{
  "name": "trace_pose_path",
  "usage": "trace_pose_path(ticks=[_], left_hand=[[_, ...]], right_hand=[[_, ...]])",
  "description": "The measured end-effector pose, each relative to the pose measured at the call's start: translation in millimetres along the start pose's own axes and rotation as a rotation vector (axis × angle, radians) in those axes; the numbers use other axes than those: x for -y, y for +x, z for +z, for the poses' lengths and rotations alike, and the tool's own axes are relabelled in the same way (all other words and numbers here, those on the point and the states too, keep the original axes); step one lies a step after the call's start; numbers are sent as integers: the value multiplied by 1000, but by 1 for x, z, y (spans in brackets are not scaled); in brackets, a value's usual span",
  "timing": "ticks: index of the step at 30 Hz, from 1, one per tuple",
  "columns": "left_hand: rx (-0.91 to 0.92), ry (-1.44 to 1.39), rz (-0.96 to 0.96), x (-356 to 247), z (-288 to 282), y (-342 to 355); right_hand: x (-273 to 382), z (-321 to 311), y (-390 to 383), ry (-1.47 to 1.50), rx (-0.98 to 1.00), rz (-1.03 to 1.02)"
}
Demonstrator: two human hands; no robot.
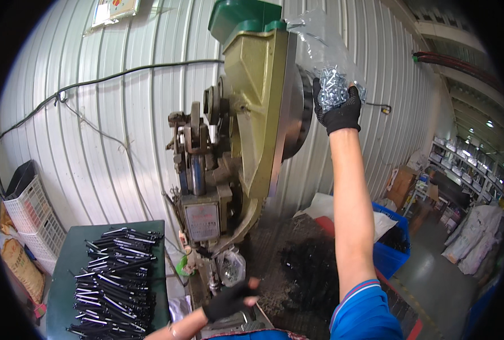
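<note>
My right hand point(339, 113), in a black fingerless glove, is raised high, gripping a clear plastic bag point(314, 39) of small silver fasteners point(333, 86) beside the olive-green press machine point(257, 124) and its dark wheel. Low at centre, my left hand point(235, 300), also gloved, has its loosely bent fingers apart with nothing visible between them. Just above it, a smaller plastic bag point(230, 266) sits at the machine's lower part. A dark worktop point(283, 226) holding black pieces point(303, 272) lies below my right arm.
A green table point(62, 266) at left holds many black rods point(116, 277). White crates point(28, 209) and sacks point(19, 263) stand at the far left. A blue bin point(385, 258) is right of the worktop; shelving point(462, 158), cartons and wrapped bundles line the right. Cables run along the wall.
</note>
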State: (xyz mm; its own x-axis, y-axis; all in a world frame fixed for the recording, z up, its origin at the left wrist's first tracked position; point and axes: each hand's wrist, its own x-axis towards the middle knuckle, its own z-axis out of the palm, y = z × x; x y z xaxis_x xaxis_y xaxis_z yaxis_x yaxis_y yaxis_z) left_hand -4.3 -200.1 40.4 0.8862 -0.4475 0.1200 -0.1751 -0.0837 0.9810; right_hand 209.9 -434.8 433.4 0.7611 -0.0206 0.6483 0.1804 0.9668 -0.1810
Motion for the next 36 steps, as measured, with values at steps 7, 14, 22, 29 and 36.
trace_pose_path(ticks=[7, 14, 22, 29, 36], left_hand=[[-271, -238, 877, -180, 51, 144], [-287, -50, 978, -183, 140, 219], [33, -107, 731, -69, 298, 241], [384, 68, 651, -12, 419, 246], [541, 87, 669, 4, 505, 224]], right_hand=[[11, -96, -113, 286, -104, 123], [73, -211, -283, 47, -161, 65], [191, -302, -481, 88, -320, -173], [285, -315, -613, -206, -873, -413], [354, -306, -685, -139, -935, -493]])
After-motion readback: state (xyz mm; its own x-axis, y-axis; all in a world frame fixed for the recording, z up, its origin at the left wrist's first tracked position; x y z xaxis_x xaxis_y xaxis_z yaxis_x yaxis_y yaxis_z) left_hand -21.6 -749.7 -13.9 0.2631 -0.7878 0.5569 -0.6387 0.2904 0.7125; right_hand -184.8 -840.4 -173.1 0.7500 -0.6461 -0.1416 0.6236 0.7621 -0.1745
